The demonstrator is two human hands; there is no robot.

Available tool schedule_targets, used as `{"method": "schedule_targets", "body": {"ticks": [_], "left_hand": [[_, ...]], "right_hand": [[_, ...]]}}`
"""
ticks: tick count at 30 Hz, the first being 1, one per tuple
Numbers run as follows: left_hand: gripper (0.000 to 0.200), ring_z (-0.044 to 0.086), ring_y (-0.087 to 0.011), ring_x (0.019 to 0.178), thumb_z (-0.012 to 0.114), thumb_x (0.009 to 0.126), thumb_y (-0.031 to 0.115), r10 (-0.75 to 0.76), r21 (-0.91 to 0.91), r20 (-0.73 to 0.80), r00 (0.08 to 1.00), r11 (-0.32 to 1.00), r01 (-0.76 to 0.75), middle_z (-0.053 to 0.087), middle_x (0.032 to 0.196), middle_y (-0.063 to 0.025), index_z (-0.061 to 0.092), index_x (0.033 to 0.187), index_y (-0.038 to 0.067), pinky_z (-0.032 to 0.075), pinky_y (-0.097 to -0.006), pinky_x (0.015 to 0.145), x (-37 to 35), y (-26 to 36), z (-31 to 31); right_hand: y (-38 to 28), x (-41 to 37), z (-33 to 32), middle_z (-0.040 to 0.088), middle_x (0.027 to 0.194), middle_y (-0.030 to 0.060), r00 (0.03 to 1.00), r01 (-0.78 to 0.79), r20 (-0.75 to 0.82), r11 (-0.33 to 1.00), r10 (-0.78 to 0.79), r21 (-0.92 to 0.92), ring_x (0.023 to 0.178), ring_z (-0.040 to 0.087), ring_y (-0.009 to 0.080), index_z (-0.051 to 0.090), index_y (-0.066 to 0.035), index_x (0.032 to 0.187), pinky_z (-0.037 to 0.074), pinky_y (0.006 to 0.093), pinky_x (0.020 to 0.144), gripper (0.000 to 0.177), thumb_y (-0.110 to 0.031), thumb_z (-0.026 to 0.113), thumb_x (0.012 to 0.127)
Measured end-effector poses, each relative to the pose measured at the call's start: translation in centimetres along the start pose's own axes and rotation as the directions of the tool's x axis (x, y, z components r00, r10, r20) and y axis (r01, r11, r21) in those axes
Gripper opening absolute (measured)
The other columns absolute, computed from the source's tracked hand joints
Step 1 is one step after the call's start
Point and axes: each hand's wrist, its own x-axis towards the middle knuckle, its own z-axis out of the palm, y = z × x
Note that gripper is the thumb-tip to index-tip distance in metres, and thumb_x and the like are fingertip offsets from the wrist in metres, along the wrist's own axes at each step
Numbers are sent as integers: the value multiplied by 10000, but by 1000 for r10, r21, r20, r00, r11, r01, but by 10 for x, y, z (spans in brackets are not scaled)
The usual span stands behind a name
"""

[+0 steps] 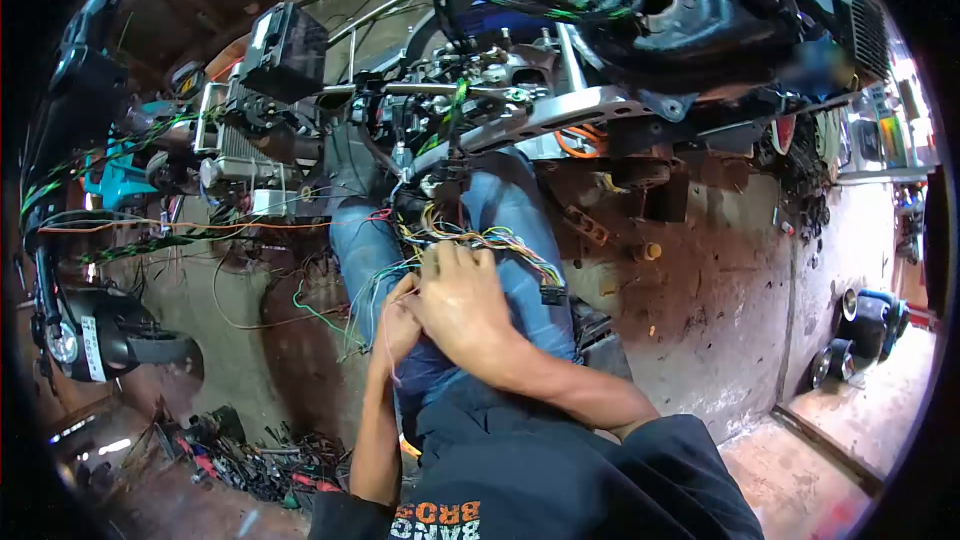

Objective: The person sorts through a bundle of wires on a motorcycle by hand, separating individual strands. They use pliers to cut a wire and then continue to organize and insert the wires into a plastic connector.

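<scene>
Over my lap, both hands meet at a loose wiring harness [430, 225] of many thin coloured wires. My left hand [397, 330] is closed in a pinch on a thin pale pinkish wire [386, 340], whose tail hangs down beside the wrist. My right hand [462, 300] is closed, fingers curled over the wires just above my left fingertips; its palm side is hidden. Multicoloured wires run right across my jeans [500, 215] to a black connector [552, 294]. A green wire [315, 310] and an orange wire [250, 225] stretch off to the left.
A motorcycle's silver frame [540, 120] and engine parts stand close in front of me. A black box [285, 52] sits upper left. Tools and scraps lie in a pile [265, 465] on the floor, lower left. A dark round-ended machine [865, 330] stands far right.
</scene>
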Motion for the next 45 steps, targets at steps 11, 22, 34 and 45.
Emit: {"method": "schedule_targets", "body": {"ticks": [11, 22, 34, 45], "left_hand": [[381, 716, -186, 1124, 542, 1060, 137, -132, 194, -77, 988, 970, 145, 735, 1234, -141, 598, 1406, -13, 546, -324, 952, -27, 51, -30], [358, 704, -168, 1112, 562, 1068, 171, -78, 135, -138, 987, 986, 97, 734, 1275, -121, 633, 1367, -11, 528, -320, 994, -38, 65, -67], [318, 634, -157, 718, 633, 1008, 200, -101, 358, -169, 980, 920, 157, 726, 831, -143, 716, 1226, -15, 515, -334, 714, -23, 65, -45], [272, 590, -102, 733, 657, 1010, 222, -167, 351, -170, 971, 911, 218, 730, 824, -98, 768, 1134, 7, 489, -312, 702, -33, 69, -54]], "right_hand": [[95, -55, -25, 691, 1176, 59, 959, -208, 118, 361, 257, 909, 919, 607, 108, 678, -19, 1353, 508, 274, 846, 396, -284, 497, 1121], [105, -52, -7, 685, 1179, 172, 869, -153, 145, -22, 474, 988, 899, 673, 161, 577, 96, 1370, 546, 292, 808, 552, -390, 474, 1128], [102, -51, -14, 713, 1132, 153, 889, -114, 64, 84, 454, 990, 866, 683, 158, 603, 49, 1364, 550, 299, 794, 528, -398, 436, 1138], [113, -56, -13, 695, 1119, 178, 863, 18, -57, 83, 502, 996, 838, 684, 164, 576, 52, 1349, 572, 312, 776, 541, -411, 386, 1146]]}}
